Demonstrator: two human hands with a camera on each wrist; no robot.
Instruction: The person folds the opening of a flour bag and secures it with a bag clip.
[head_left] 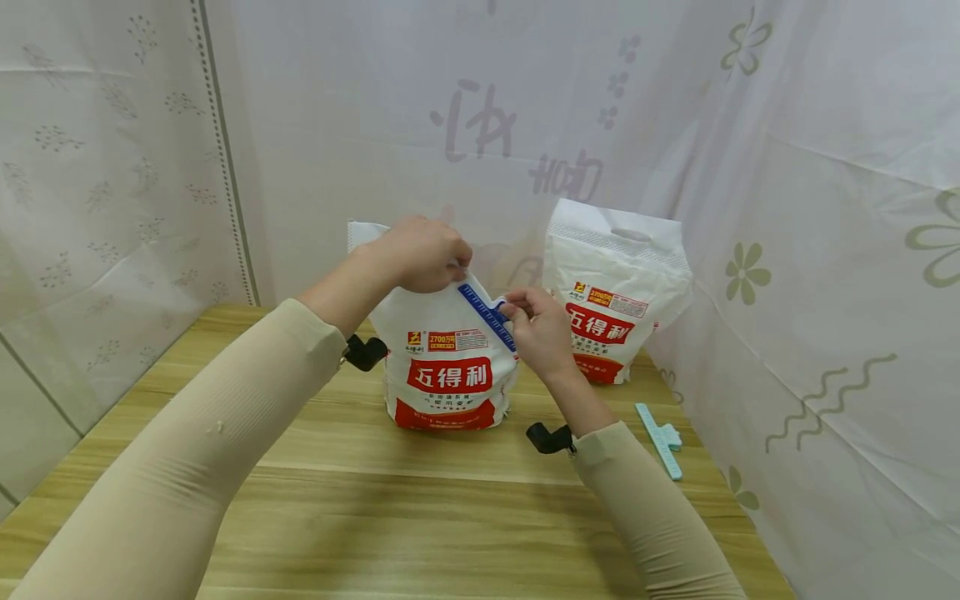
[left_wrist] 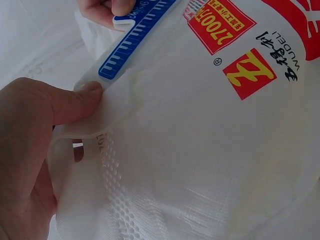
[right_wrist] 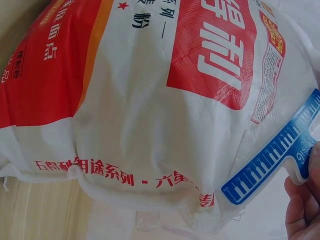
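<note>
I am sitting at a wooden table (head_left: 465,500) with white curtains (head_left: 825,250) hanging all around it. A big white and red flour bag (head_left: 450,375) is standing up in the middle of the table, right in front of me. A second bag (head_left: 615,292) just like it is standing behind it, off to my right, near the curtain.

My left hand (head_left: 420,254) is curling around the folded top of the near bag. I am pinching the floppy top between my thumb and fingers, I think to keep it folded and stop it from flopping open.

My right hand (head_left: 536,329) is pinching the end of a blue clip (head_left: 487,312). The blue clip is lying slanted across the bag's top, touching the fold, so I think it is there to hold the fold closed.

A light green clip (head_left: 660,437) is lying flat on the table by my right arm, well apart from both bags.
</note>
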